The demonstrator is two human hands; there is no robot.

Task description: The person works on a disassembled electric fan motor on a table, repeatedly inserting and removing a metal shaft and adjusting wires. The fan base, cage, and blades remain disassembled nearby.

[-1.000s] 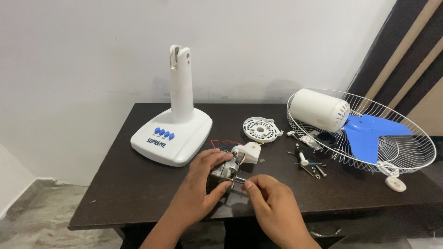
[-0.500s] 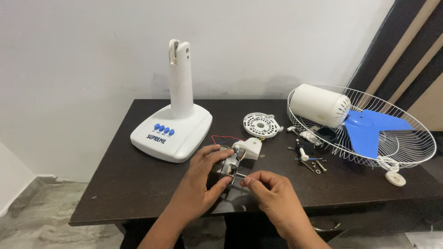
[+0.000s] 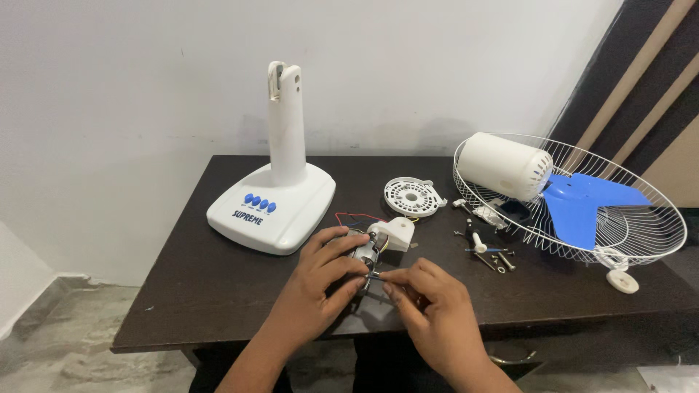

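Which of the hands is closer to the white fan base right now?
Left. The left hand sits just in front of the white fan base, on the small motor. The right hand is further off, to the motor's other side.

Left hand: we note the left hand (image 3: pixel 320 280) low at centre, palm down, fingers curled inward in a closed grasp.
Left forearm: rises bare from the bottom edge, angled up and to the right.
Right hand: we find the right hand (image 3: pixel 429 306) just beside it, thumb and forefinger pinched, fingertips meeting the left's.
Right forearm: enters from the lower right, angled up and to the left.
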